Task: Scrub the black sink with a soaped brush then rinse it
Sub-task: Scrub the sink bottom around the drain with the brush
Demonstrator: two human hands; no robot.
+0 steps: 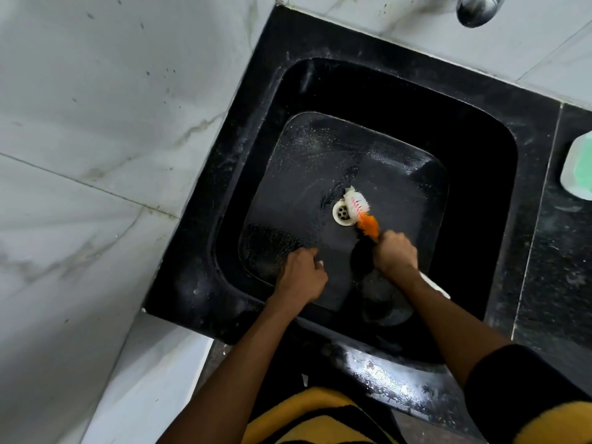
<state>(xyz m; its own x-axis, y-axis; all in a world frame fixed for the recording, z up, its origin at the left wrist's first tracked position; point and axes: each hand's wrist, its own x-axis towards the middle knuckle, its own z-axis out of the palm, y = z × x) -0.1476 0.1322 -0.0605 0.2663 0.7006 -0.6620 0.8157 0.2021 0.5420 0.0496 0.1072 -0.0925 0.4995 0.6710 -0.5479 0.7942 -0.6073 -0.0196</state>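
The black sink (243, 161) fills the middle of the view, its wet floor speckled with droplets and foam. A white drain (342, 214) sits in the middle of the floor. My right hand (395, 253) is closed around the handle of a brush (360, 209) with white and orange bristles, whose head rests on the sink floor right beside the drain. The white end of the handle pokes out behind my wrist. My left hand (301, 274) rests on the sink floor to the left, fingers loosely curled, holding nothing that I can see.
A chrome tap (477, 8) hangs over the far rim. A clear bottle with green liquid (578, 169) stands on the black counter at the right. White marbled tiles surround the left and back. The wet front ledge (384, 379) lies close to my body.
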